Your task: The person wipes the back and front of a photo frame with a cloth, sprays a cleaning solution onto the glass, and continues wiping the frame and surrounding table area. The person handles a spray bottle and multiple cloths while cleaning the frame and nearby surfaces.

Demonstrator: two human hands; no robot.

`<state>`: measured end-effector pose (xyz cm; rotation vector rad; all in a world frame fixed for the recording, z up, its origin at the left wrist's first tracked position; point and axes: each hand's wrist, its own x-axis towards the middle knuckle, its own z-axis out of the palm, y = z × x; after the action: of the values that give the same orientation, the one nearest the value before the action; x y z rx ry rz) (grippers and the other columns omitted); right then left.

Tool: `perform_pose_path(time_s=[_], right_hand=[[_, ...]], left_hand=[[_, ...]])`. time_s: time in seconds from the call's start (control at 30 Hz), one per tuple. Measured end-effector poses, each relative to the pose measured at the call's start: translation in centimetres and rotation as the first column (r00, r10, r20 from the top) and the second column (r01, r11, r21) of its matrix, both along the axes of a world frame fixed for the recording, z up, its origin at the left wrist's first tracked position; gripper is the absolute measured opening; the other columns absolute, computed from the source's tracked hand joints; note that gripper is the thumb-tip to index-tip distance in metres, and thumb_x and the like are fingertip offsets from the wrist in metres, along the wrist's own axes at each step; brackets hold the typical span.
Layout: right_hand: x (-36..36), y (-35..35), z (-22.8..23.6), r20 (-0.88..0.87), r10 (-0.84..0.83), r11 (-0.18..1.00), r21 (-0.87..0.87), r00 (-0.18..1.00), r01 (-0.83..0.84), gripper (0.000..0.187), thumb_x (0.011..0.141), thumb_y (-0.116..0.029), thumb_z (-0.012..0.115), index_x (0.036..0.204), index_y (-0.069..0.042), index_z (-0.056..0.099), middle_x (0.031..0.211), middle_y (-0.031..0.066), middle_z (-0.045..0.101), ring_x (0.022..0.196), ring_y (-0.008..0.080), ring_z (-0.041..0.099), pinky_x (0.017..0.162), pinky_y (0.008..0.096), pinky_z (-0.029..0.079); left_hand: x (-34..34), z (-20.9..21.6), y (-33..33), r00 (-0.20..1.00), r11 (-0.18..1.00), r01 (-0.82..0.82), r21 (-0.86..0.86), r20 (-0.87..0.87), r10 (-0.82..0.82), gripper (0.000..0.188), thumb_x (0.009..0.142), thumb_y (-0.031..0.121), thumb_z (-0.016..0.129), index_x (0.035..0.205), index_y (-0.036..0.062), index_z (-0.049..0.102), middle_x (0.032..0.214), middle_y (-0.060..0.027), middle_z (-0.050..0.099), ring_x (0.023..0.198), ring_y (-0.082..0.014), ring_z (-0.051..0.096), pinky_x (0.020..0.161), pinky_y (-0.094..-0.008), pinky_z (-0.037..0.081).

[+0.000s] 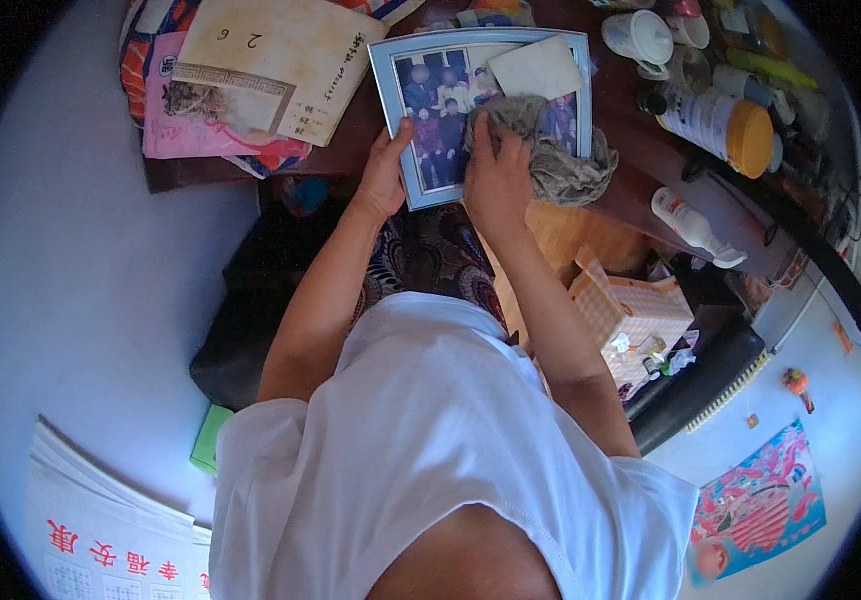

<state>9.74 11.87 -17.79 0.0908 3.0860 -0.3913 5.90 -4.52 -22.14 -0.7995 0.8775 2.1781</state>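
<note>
A picture frame point(578, 75) with a pale blue-silver border is tilted over the near edge of the dark table. Behind its glass is a group photo point(432, 130), with a blank off-white card point(540, 68) at the upper right. My left hand point(383, 172) grips the frame's left edge, thumb on the front. A crumpled grey cloth point(572, 172) lies over the frame's lower right part and hangs past its border. My right hand point(498, 180) presses that cloth against the glass, fingers pointing away from me.
Old papers point(270, 50) and a pink packet point(165, 125) lie on the table's left. To the right stand a white lidded mug point(638, 40), an orange-capped bottle point(715, 125) and a white pump bottle point(690, 220). A checkered box point(640, 310) sits below, beside a black seat point(695, 385).
</note>
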Motion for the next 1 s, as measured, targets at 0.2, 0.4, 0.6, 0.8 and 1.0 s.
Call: perform_pose_path(time_s=[0.2, 0.4, 0.6, 0.8, 1.0], right_hand=[[-4.5, -0.5, 1.3, -0.017, -0.028, 0.996, -0.087, 0.999, 0.026, 0.058, 0.085, -0.008, 0.063, 0.142, -0.009, 0.052, 0.119, 0.0188, 0.052, 0.111, 0.0372, 0.052, 0.088, 0.0447, 0.050], [2.6, 1.1, -0.2, 0.048, -0.032, 0.997, -0.072, 0.998, 0.036, 0.062, 0.083, -0.008, 0.065, 0.142, -0.010, 0.051, 0.124, 0.0180, 0.052, 0.113, 0.0405, 0.051, 0.086, 0.0491, 0.051], [-6.0, -2.2, -0.2, -0.136, -0.037, 0.993, -0.114, 0.990, 0.022, 0.063, 0.080, -0.008, 0.065, 0.141, -0.009, 0.052, 0.125, 0.0148, 0.053, 0.111, 0.0396, 0.053, 0.081, 0.0468, 0.055], [0.7, -3.6, 1.8, 0.094, 0.165, 0.971, -0.191, 0.982, -0.144, 0.062, 0.083, -0.010, 0.062, 0.143, -0.014, 0.050, 0.129, 0.0127, 0.051, 0.112, 0.0371, 0.053, 0.086, 0.0452, 0.054], [-1.4, -2.0, 0.5, -0.046, 0.091, 0.994, -0.051, 0.995, -0.094, 0.065, 0.080, -0.008, 0.064, 0.143, -0.007, 0.048, 0.127, 0.0161, 0.050, 0.109, 0.0384, 0.054, 0.080, 0.0451, 0.056]], left_hand=[[0.0, 0.6, 0.4, 1.000, 0.999, -0.008, -0.047, 0.010, 0.008, 0.041, 0.100, 0.036, 0.059, 0.132, 0.0104, 0.055, 0.120, -0.0043, 0.064, 0.107, -0.0192, 0.064, 0.092, -0.0375, 0.054], [-0.2, 1.1, 0.3, 0.999, 0.996, 0.012, -0.084, 0.033, -0.009, 0.042, 0.100, 0.037, 0.060, 0.132, 0.0106, 0.055, 0.120, -0.0045, 0.064, 0.109, -0.0194, 0.063, 0.092, -0.0373, 0.053], [-0.1, 0.7, 0.3, 0.999, 0.996, 0.042, -0.085, -0.026, -0.044, 0.044, 0.100, 0.040, 0.060, 0.132, 0.0104, 0.055, 0.121, -0.0045, 0.064, 0.109, -0.0199, 0.062, 0.096, -0.0384, 0.051], [-0.6, 1.2, 0.0, 1.000, 0.997, 0.025, -0.074, 0.006, -0.025, 0.042, 0.104, 0.043, 0.050, 0.130, 0.0100, 0.056, 0.116, -0.0051, 0.065, 0.104, -0.0184, 0.063, 0.089, -0.0364, 0.052], [0.1, 0.6, 0.5, 0.997, 0.993, 0.060, -0.104, -0.043, -0.065, 0.048, 0.103, 0.046, 0.050, 0.134, 0.0086, 0.053, 0.123, -0.0060, 0.063, 0.108, -0.0178, 0.062, 0.092, -0.0363, 0.052]])
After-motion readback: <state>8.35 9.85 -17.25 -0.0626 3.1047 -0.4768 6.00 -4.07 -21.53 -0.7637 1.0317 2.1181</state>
